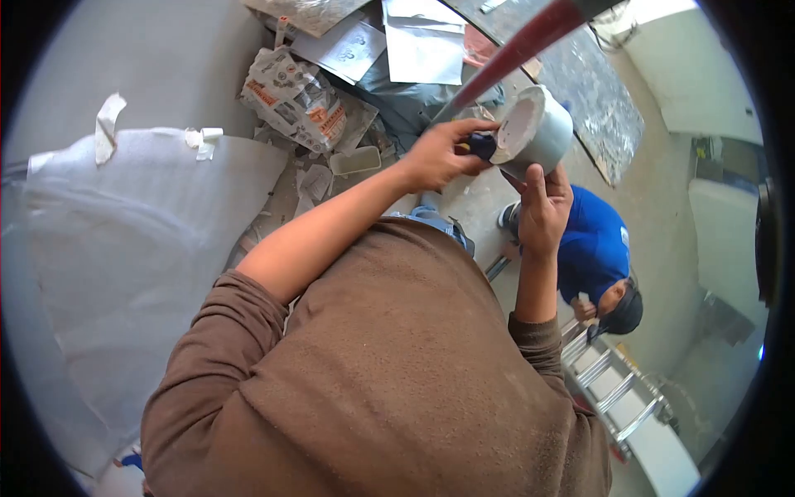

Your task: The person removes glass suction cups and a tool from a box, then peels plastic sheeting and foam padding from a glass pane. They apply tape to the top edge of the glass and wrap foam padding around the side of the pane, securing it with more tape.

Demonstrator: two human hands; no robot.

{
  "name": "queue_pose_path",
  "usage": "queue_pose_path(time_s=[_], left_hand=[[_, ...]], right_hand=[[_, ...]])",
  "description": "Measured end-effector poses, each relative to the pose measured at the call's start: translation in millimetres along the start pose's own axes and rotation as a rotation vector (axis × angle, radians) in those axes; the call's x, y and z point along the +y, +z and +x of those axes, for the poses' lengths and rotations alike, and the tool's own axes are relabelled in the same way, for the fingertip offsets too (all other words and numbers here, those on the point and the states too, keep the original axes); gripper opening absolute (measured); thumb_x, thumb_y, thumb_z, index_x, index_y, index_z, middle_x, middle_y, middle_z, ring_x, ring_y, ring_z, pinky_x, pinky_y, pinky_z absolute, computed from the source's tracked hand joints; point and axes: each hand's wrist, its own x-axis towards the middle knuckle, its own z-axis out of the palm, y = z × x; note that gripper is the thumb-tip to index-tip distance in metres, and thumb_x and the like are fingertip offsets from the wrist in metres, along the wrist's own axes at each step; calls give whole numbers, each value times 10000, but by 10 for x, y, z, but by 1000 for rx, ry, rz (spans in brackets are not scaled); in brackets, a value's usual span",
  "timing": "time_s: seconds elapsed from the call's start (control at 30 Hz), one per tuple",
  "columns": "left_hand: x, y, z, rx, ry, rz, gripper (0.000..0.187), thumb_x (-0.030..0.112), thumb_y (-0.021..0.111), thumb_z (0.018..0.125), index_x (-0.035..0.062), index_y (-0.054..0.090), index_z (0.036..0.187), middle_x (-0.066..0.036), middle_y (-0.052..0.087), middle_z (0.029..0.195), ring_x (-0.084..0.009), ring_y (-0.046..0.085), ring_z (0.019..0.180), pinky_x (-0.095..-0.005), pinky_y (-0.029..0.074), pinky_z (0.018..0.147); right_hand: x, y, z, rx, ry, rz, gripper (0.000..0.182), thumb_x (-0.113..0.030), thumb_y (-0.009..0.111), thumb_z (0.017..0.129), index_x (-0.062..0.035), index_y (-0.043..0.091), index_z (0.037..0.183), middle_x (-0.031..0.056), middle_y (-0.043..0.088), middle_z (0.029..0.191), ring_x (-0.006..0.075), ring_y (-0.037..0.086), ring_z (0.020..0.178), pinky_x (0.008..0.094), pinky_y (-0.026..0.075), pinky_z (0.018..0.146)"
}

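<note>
My left hand point(445, 155) is closed around the dark handle of a putty knife point(480, 146), which has a bit of yellow on it. Its blade end meets the near rim of a round, pale grey tub point(550, 132), and I cannot make out the blade clearly. Whitish, dried-looking material coats the tub's rim and inside. From below, my right hand point(542, 207) grips the tub, thumb along its near side and fingers partly hidden behind it. The tub is tilted, with its opening towards my left hand.
A red bar point(526, 51) slants just beyond my hands. Crumpled bags point(291, 99), papers point(424, 41) and a plastic tray point(356, 161) lie ahead. A co-worker in a blue shirt point(595, 240) bends at the right, by a metal ladder point(614, 389). Plastic sheeting point(149, 248) covers something at the left.
</note>
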Motion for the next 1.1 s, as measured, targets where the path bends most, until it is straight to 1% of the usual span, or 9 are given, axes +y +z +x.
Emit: queue_pose_path(time_s=[0.13,0.27,0.47,0.53,0.57,0.67,0.83,0.97,1.1], left_hand=[[89,-115,-63,108,-125,-90,174,4,699,917,-17,726,1087,-47,751,960,-154,721,837,-279,605,833],[327,107,432,46,226,504,179,176,739,856,25,750,952,-99,750,848,-193,716,732,-360,549,680],[1133,1175,1800,132,625,619,403,386,735,871,44,727,1084,-179,731,1163,-303,716,1023,-363,549,841],[1211,1225,2191,137,369,862,1112,342,791,866,248,16,1658,-195,648,1367,-314,676,1191,-447,522,1012],[1421,1269,2030,122,144,1064,908,285,761,894,164,239,1626,-179,715,1244,-306,697,1127,-416,542,961],[971,1006,1613,152,409,1033,626,491,734,885,-17,635,1236,-242,664,1303,-309,677,1163,-362,545,899],[437,390,306,64,-304,209,564,415,714,960,-23,584,1291,-102,667,1184,-170,628,1115,-349,497,992],[346,95,-346,25,-170,-215,389,187,740,965,7,583,1272,-57,652,1163,-129,616,1100,-314,494,984],[246,-156,-684,114,-72,-179,424,69,768,913,14,541,1266,-52,635,1188,-118,605,1122,-308,487,997]], right_hand=[[-20,-374,-211,110,11,102,354,-192,604,1052,10,590,1342,93,703,1173,208,709,1024,397,609,896],[-302,-956,-489,229,7,-111,390,-235,638,1033,28,606,1319,99,706,1158,202,715,1008,397,621,862],[-585,-1320,-866,168,82,-328,379,-235,697,998,52,643,1240,62,707,1094,118,661,960,281,544,858],[-572,-1197,-891,146,104,-266,345,-184,705,990,54,644,1232,47,705,1091,101,641,962,251,508,854],[-519,-1149,-881,140,103,-252,340,-167,705,988,58,643,1235,47,706,1093,101,641,966,253,510,856],[-334,-926,-829,147,167,-152,337,-50,713,956,66,645,1265,69,707,1148,120,645,1044,266,509,920],[173,-480,-608,18,-35,-415,462,48,772,818,-2,692,1270,153,671,1333,269,578,1313,377,454,1087],[311,-134,-378,-258,-191,-595,442,-10,798,805,-16,702,1236,139,662,1349,389,520,1385,474,415,1133],[151,99,-111,-493,-315,-794,470,-121,833,800,-43,684,1239,128,666,1289,350,573,1319,442,449,1093]])
